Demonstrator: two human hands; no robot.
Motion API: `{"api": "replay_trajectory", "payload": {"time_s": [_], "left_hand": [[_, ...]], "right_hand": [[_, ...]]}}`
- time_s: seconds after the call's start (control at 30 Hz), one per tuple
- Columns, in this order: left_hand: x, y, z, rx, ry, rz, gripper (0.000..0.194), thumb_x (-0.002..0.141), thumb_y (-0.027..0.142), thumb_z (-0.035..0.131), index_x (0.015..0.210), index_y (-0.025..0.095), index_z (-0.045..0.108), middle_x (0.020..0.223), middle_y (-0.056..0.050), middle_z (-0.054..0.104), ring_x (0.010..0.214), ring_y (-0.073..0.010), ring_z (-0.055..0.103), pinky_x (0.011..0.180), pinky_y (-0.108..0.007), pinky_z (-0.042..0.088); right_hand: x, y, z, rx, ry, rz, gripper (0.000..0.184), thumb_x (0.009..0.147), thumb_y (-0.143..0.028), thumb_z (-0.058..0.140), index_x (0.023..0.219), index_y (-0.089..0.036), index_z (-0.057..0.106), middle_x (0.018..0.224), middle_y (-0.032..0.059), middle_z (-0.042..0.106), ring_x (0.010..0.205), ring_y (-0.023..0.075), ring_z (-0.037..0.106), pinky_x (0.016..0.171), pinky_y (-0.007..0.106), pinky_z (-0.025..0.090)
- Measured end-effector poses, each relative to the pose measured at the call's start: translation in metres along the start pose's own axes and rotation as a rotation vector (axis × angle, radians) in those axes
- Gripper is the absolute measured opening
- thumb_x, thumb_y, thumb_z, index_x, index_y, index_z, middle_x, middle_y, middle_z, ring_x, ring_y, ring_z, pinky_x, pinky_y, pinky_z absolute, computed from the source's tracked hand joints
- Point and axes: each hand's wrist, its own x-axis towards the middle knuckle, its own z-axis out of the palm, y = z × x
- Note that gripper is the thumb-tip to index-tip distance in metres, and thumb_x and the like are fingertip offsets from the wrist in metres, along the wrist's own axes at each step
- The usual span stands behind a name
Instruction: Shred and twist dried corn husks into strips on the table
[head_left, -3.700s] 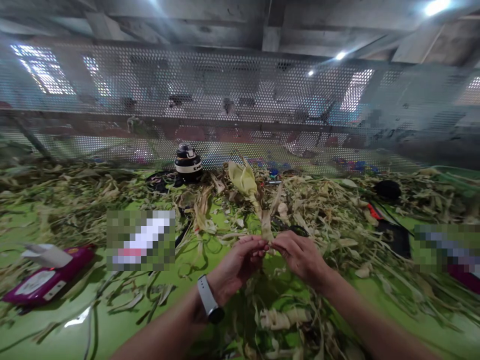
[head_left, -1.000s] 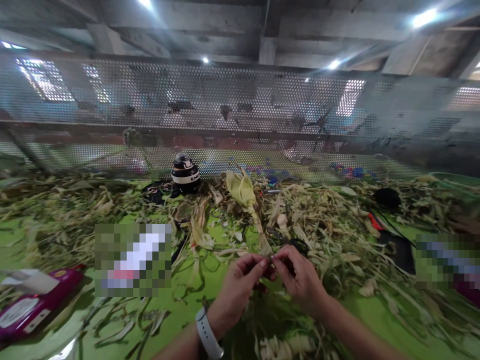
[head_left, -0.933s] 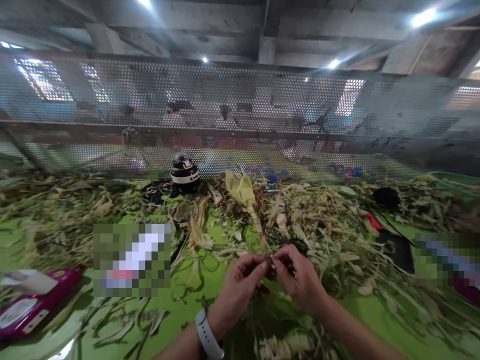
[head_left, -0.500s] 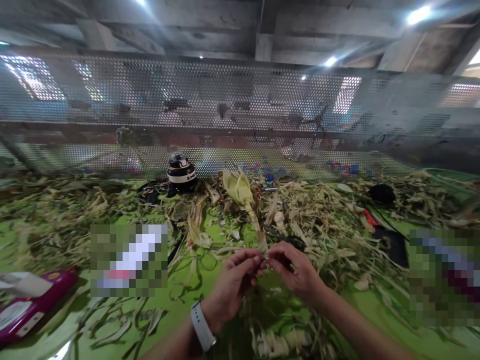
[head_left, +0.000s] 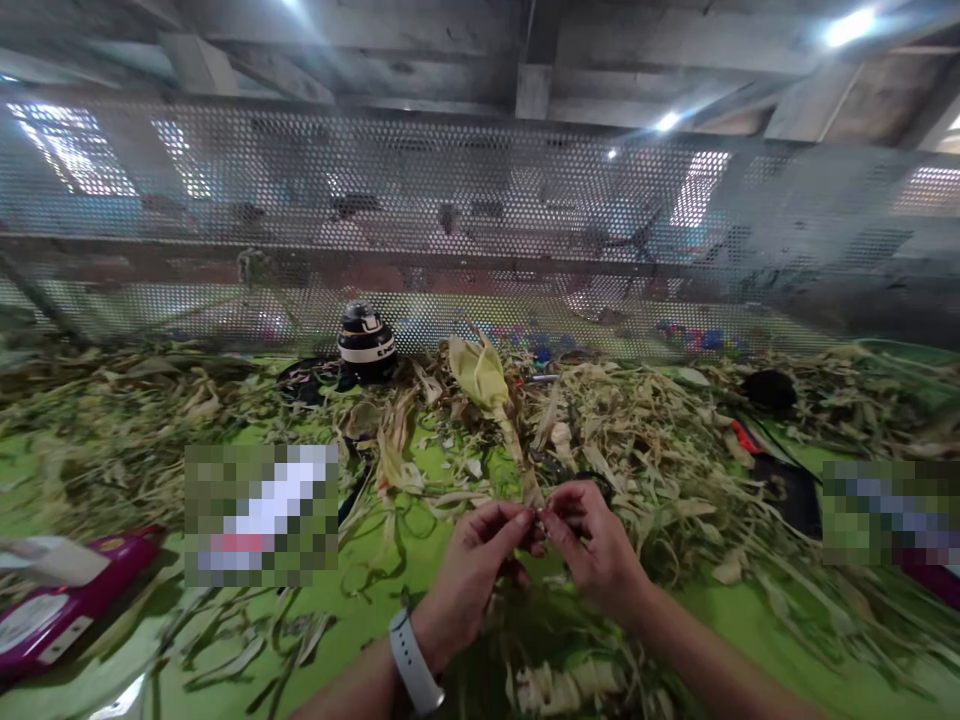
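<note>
A pale yellow-green flower shape made of dried husk-like leaves (head_left: 480, 375) points away from me, its wrapped stem (head_left: 511, 440) running down toward my fingers. My left hand (head_left: 480, 560), with a white watch band (head_left: 414, 662) on its wrist, pinches the stem's lower end. Meeting it there from the right, my right hand (head_left: 589, 540) has thumb and forefinger closed on the same end. The fingertips of both hands nearly touch and hide the exact spot they grip. Below them lies a pale rolled bundle (head_left: 566, 688).
Dried leaf strips (head_left: 637, 430) lie heaped over the green tabletop (head_left: 375, 640). A black jar-like container (head_left: 366, 345) stands near the perforated metal screen (head_left: 480, 230). At far left is a magenta device (head_left: 75, 610); on the right, a dark flat object (head_left: 786, 490). People sit beyond the screen.
Both hands stay pinched at the stem's end, having shifted slightly right in the picture. My right fingers have closed in nearer to the left ones.
</note>
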Motion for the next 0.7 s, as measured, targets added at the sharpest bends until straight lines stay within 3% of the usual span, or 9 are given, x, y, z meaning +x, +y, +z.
{"api": "replay_trajectory", "payload": {"time_s": [0.13, 0.47, 0.7], "left_hand": [[0.0, -0.003, 0.001, 0.08, -0.001, 0.056, 0.023, 0.069, 0.036, 0.068, 0.07, 0.014, 0.06, 0.062, 0.0, 0.059, 0.056, -0.0095, 0.054, 0.042, -0.016, 0.043], [0.0, -0.003, -0.002, 0.037, -0.046, -0.013, 0.031, 0.062, 0.033, 0.074, 0.08, 0.016, 0.056, 0.067, -0.001, 0.064, 0.062, -0.0149, 0.062, 0.041, -0.017, 0.044], [0.004, -0.001, -0.003, 0.107, -0.001, 0.04, 0.029, 0.057, 0.033, 0.078, 0.068, 0.013, 0.061, 0.063, 0.0, 0.061, 0.057, -0.0088, 0.056, 0.045, -0.015, 0.043]], "right_hand": [[-0.002, -0.002, 0.003, 0.146, 0.017, 0.089, 0.022, 0.086, -0.024, 0.048, 0.106, -0.022, 0.039, 0.076, -0.001, 0.053, 0.063, 0.0109, 0.056, 0.057, 0.021, 0.047], [0.003, -0.006, -0.006, 0.299, -0.037, 0.216, 0.017, 0.084, -0.026, 0.05, 0.099, -0.022, 0.042, 0.074, -0.0027, 0.046, 0.06, 0.0087, 0.049, 0.051, 0.018, 0.041], [0.003, -0.007, -0.007, 0.304, -0.035, 0.251, 0.018, 0.082, -0.03, 0.053, 0.095, -0.021, 0.043, 0.07, -0.0039, 0.045, 0.053, 0.0078, 0.045, 0.045, 0.018, 0.036]]}}
